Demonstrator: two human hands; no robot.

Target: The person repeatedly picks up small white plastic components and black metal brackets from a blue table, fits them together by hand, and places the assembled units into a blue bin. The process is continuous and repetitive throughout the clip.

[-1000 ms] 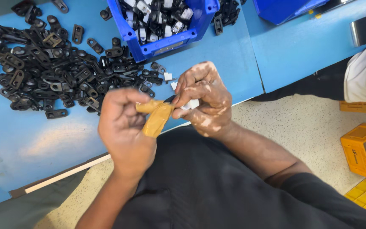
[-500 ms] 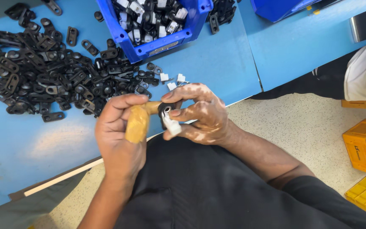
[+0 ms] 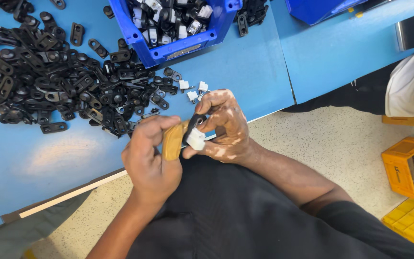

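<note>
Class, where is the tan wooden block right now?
Head view, centre: the tan wooden block sits in the left hand, beside the right hand, just below the blue table edge.

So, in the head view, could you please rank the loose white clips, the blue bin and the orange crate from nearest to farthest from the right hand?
From the right hand:
1. Loose white clips, on the table just above it.
2. Blue bin, farther up the table.
3. Orange crate, on the floor, far right.
</note>
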